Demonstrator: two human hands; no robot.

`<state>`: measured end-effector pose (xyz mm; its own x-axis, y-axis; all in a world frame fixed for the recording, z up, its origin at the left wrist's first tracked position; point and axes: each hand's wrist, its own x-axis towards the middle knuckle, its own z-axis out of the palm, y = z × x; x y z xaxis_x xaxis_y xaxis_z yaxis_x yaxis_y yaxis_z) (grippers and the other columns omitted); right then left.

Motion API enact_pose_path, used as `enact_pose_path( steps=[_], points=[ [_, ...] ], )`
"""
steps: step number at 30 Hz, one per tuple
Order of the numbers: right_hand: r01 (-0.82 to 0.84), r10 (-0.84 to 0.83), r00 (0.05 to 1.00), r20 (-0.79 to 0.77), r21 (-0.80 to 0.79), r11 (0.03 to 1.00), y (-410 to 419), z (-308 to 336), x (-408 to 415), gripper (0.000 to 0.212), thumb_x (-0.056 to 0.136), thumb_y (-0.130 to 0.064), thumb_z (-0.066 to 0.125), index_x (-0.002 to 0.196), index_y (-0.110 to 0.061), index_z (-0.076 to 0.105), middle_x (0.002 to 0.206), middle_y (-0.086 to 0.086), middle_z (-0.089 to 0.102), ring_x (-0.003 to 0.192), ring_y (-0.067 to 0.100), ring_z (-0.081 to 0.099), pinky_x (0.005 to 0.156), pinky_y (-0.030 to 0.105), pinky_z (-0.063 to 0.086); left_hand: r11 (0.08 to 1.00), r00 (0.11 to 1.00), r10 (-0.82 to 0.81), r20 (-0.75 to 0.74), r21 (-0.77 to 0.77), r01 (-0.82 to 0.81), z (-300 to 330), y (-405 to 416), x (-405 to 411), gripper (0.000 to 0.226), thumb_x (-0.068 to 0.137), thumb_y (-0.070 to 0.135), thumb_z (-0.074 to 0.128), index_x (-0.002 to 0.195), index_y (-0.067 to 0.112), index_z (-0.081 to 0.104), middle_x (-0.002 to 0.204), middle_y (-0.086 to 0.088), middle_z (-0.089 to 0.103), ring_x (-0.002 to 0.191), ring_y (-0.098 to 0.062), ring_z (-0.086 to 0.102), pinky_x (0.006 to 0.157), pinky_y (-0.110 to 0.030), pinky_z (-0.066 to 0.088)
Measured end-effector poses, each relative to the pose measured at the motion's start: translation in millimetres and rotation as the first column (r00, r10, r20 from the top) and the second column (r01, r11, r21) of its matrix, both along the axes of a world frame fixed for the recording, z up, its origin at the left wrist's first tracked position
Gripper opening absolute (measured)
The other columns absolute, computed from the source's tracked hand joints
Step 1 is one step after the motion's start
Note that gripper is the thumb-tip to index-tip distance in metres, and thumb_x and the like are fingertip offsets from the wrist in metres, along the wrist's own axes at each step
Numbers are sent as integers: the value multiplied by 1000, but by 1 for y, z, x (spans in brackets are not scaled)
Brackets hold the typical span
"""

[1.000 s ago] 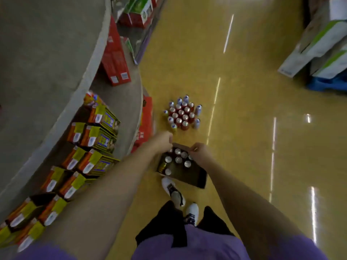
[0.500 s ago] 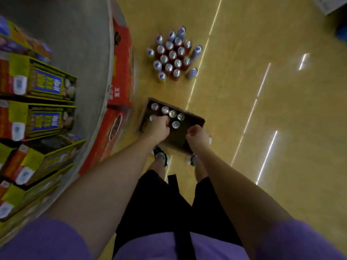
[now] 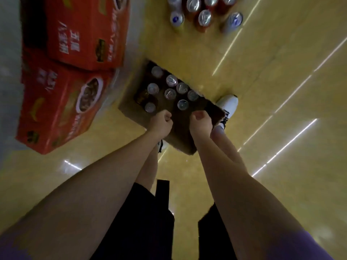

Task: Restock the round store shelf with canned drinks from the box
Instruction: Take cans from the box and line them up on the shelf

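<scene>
Biggest change first: the view is now tipped almost straight down, so the round shelf that filled the left side a second ago is gone from sight and only the two red cartons (image 3: 75, 59) at floor level are seen there. The cardboard box (image 3: 131, 113) is much closer and larger than it was, sitting on the yellow floor (image 3: 262, 91) just beside the cartons, with a white shoe (image 3: 228, 104) at its far corner. So it looks like a lean down to the box is underway, meaning a pickup of more drinks is probably being set up rather than anything being shelved yet.

Inside the box, about eight cans (image 3: 171, 80) are seen standing upright, bunched toward the far end; the near end looks bare. A separate cluster of cans (image 3: 204, 16) is left standing on the floor further out.

Grip: the left hand (image 3: 162, 123) and right hand (image 3: 201, 121) are both curled into loose fists over the box's near part. Nothing is seen held in either; whether the cardboard is being touched can't be told.
</scene>
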<state>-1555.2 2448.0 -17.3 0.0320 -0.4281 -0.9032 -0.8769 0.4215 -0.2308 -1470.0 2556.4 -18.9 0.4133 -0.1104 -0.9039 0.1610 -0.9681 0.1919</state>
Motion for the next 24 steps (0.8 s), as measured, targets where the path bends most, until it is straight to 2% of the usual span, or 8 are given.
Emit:
enact_pose_path(
  steps=[3, 6, 9, 13, 16, 18, 21, 24],
  points=[
    [-67, 67, 998, -11, 6, 998, 0, -64, -1, 17, 94, -16, 52, 106, -14, 64, 91, -5, 59, 85, 12, 52, 76, 22, 36, 997, 998, 50, -36, 57, -48, -61, 0, -12, 20, 95, 16, 54, 113, 15, 62, 106, 1, 62, 101, -17, 57, 86, -28, 45],
    [-103, 104, 995, -14, 37, 994, 9, -119, 0, 17, 93, -14, 51, 103, -11, 65, 91, -1, 61, 87, 16, 55, 75, 22, 36, 990, 993, 119, -24, 82, -117, -120, 2, -19, 21, 95, 14, 53, 113, 14, 63, 109, -1, 64, 101, -18, 57, 86, -27, 44],
    [-145, 147, 988, -39, 64, 987, 19, -168, -3, 20, 93, -13, 52, 106, -6, 66, 105, 9, 69, 100, 26, 62, 76, 24, 40, 962, 971, 239, -29, 143, -233, -175, 6, -24, 28, 95, 13, 54, 122, 12, 60, 121, -3, 63, 111, -19, 57, 100, -32, 45],
    [-299, 308, 949, -60, 134, 945, 25, -220, -9, 33, 100, -23, 47, 121, -3, 62, 123, 18, 63, 115, 34, 57, 90, 33, 45, 884, 879, 461, -121, 151, -443, -227, 5, -24, 41, 99, 18, 49, 140, 15, 47, 136, -2, 53, 127, -21, 49, 108, -41, 41],
    [-295, 305, 952, -13, 226, 928, 25, -247, -4, 48, 101, -34, 47, 140, -6, 47, 143, 14, 50, 131, 30, 47, 105, 33, 38, 852, 841, 520, -149, 156, -499, -251, -5, -19, 41, 102, 30, 43, 141, 16, 45, 141, -7, 47, 128, -26, 46, 108, -42, 41],
    [-309, 320, 947, -10, 239, 921, 24, -257, -2, 53, 102, -37, 46, 146, -6, 39, 149, 13, 44, 135, 29, 42, 108, 32, 33, 835, 822, 549, -154, 147, -530, -261, -9, -19, 44, 102, 38, 43, 142, 18, 44, 142, -7, 47, 125, -26, 48, 107, -43, 42],
    [-333, 339, 941, 2, 190, 923, 23, -253, -6, 53, 103, -35, 44, 145, -3, 39, 149, 16, 43, 135, 31, 41, 106, 33, 33, 771, 754, 636, -165, 121, -625, -259, -10, -21, 48, 100, 39, 48, 143, 19, 40, 132, -4, 51, 113, -21, 52, 102, -45, 48],
    [-403, 417, 907, -53, 170, 899, 27, -236, -15, 50, 102, -43, 43, 134, -6, 54, 135, 18, 57, 122, 34, 53, 86, 31, 41, 764, 741, 642, -197, 87, -639, -239, -10, -24, 40, 99, 35, 52, 134, 18, 46, 123, -3, 54, 109, -19, 54, 98, -42, 50]
  ],
)
